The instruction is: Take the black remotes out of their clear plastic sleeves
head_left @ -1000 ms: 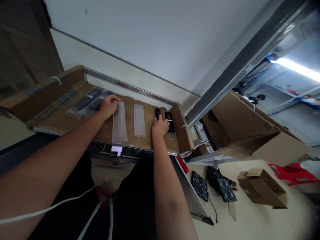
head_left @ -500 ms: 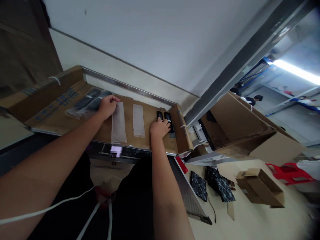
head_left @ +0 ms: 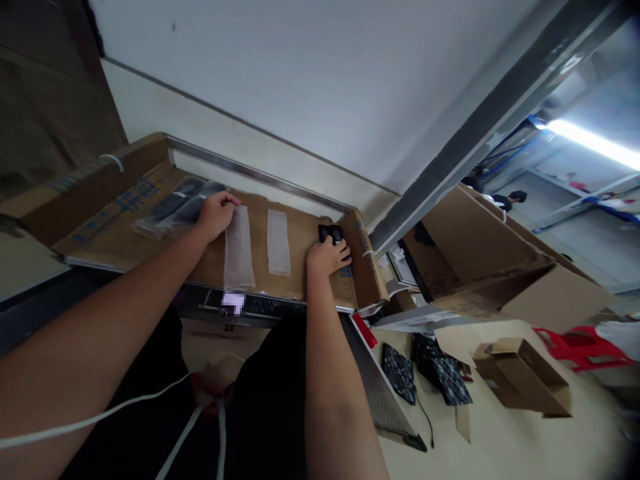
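Observation:
My left hand is at the middle of the cardboard-lined tray, its fingers pinched at the top end of a translucent plastic sleeve. A second, narrower sleeve lies flat to the right of it. Near the tray's right wall my right hand is closed over two black elongated objects lying side by side; my fingers hide their lower part, and their kind is unclear. Left of my left hand lie clear bags with long black objects inside, each with a white band.
The cardboard tray has raised side walls and backs onto a pale wall panel. At the right stand a large open carton, a smaller box on the floor and a red stool. A white cord crosses my lap.
The two black objects have come closer together under my right hand, which has shifted slightly right and curled round them. My left hand stays at the sleeve's top end.

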`<state>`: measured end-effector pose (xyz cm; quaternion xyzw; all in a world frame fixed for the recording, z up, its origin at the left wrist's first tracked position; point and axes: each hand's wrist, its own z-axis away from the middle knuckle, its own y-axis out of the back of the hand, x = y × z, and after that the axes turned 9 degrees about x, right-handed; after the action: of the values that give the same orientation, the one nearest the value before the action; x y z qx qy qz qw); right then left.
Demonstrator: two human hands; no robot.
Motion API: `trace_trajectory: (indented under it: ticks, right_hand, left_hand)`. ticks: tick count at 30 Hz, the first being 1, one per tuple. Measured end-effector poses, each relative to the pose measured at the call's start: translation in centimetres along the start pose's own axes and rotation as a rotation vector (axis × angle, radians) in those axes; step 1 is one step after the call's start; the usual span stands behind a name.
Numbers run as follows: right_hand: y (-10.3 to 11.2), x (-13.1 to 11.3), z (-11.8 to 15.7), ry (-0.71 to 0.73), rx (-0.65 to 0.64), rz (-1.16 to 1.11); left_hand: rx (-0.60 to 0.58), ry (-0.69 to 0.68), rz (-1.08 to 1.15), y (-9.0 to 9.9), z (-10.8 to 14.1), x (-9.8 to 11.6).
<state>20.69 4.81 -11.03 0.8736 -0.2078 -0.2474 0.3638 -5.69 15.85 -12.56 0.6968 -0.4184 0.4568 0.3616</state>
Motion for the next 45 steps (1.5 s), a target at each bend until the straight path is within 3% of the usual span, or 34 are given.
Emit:
trace_trajectory:
  ticks: [3, 11, 23, 30, 35, 39, 42, 45]
  right_hand:
    - [-0.2, 0.2, -0.2, -0.052, -0.025, -0.019]
    - [0.0, 0.4, -0.2, -0.028, -0.022, -0.049]
    - [-1.9, 1.2, -0.7, 0.053, 0.067, -0.166]
    - [-0.8, 0.9, -0.4, 0.2, 0.126, -0.373]
    - [0.0, 0.2, 0.3, 0.297, -0.026, -0.676]
    - [0.2, 0.1, 1.3, 0.114, -0.182, -0.877]
    - [0.3, 0.3, 1.8, -0.006, -0.372, -0.983]
    - [0.3, 0.3, 1.9, 0.013, -0.476, -1.013]
  left_hand:
    - [0.004, -0.013, 0.007, 0.0, 0.0, -0.2]
    - [0.001, 0.026, -0.001, 0.1, 0.1, 0.2]
    - [-0.004, 0.015, -0.062, 0.4, 0.3, 0.1]
    - [0.006, 0.035, -0.083, 0.5, 0.4, 0.7]
    - [-0.005, 0.04, -0.076, 0.6, 0.7, 1.0]
    - [-0.04, 0.039, -0.01, 0.6, 0.7, 1.0]
    - [-0.091, 0.033, 0.004, 0.6, 0.7, 0.8]
    - [-0.084, -0.125, -0.138, 0.6, 0.6, 0.7]
